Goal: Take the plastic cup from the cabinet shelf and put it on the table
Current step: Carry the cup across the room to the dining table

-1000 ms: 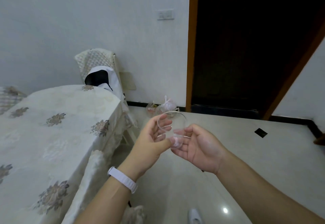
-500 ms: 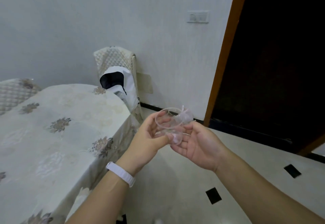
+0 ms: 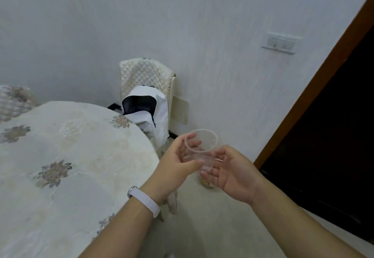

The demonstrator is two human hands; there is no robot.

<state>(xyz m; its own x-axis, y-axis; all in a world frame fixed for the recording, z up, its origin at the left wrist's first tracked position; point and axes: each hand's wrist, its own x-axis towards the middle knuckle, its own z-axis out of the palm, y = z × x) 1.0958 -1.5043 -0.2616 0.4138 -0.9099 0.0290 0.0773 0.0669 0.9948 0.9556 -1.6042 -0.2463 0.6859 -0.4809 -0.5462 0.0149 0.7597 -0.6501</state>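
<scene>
A clear plastic cup (image 3: 203, 148) is in the air just right of the table's edge, tilted with its mouth up and away from me. My left hand (image 3: 178, 162), with a white band on its wrist, grips the cup's side between thumb and fingers. My right hand (image 3: 230, 170) cups the base from the right, its fingers touching the cup. The table (image 3: 66, 160) is round, under a cream floral cloth, and fills the lower left. No cabinet is in view.
A quilted chair (image 3: 147, 75) with a black-and-white garment (image 3: 149, 114) draped on it stands against the wall behind the table. A dark open doorway (image 3: 327, 132) with a brown frame is at the right. Pale floor lies below my hands.
My view has swung left and closer to the table, so the doorway slid to the right. Both hands still hold the cup, now nearer the table's edge.
</scene>
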